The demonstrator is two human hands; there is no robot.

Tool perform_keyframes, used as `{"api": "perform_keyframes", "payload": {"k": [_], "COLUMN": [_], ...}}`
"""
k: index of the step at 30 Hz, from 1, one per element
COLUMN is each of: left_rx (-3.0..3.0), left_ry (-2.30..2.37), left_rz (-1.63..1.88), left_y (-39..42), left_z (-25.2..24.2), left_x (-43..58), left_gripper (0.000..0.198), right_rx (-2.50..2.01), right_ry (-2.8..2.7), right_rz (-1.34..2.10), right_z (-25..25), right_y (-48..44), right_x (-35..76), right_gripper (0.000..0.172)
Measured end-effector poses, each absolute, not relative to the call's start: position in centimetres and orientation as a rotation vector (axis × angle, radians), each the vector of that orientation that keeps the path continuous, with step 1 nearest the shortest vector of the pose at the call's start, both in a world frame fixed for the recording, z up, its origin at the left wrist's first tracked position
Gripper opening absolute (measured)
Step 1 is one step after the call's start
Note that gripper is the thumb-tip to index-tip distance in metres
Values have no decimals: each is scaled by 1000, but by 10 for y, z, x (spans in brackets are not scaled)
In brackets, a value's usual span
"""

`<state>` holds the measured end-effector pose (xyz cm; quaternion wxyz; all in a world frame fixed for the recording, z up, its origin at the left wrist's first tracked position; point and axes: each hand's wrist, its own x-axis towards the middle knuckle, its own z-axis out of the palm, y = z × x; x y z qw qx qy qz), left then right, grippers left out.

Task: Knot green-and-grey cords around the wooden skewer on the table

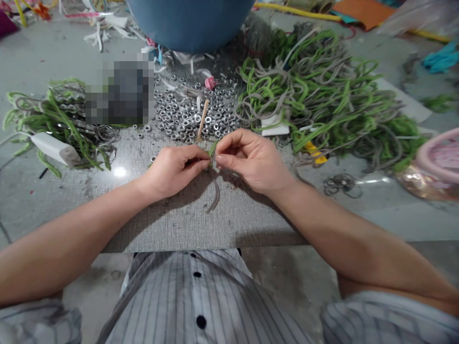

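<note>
My left hand (179, 169) is closed in a pinch on a green and grey cord (213, 149) near the middle of the table. Right beside it, my right hand (253, 162) has thumb and forefinger pinched at the same cord; the exact grip is too small to tell. Grey cord ends (215, 196) hang below the fingertips toward the table's front. Just behind the hands, a thin wooden stick (203, 118) leans up among many metal nuts (175, 114) spread on the grey table (161, 229).
A large pile of green and grey cords (322, 91) lies at the right, a smaller bundle (64, 114) with a white device (56, 149) at the left. A blue tub (193, 24) stands behind the nuts. A pink-rimmed container (439, 155) is at the far right.
</note>
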<state>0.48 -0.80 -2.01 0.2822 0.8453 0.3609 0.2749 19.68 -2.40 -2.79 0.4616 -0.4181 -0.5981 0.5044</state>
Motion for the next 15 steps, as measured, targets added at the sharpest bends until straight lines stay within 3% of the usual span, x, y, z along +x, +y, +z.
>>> {"api": "perform_keyframes", "payload": {"k": [8,15], "left_rx": [2233,2217], "left_ry": [1044,994], "left_rz": [744,759], "left_y": [-8,-7], "left_z": [-22,-22], "left_x": [5,5], "left_gripper": [16,13], "right_rx": [-1086,-1134], "right_ry": [-1826,-2053], "right_rz": [735,609], "right_z": [-33,-30], "right_y": [-24,-23], "right_x": [202,201], "right_gripper": [15,28]}}
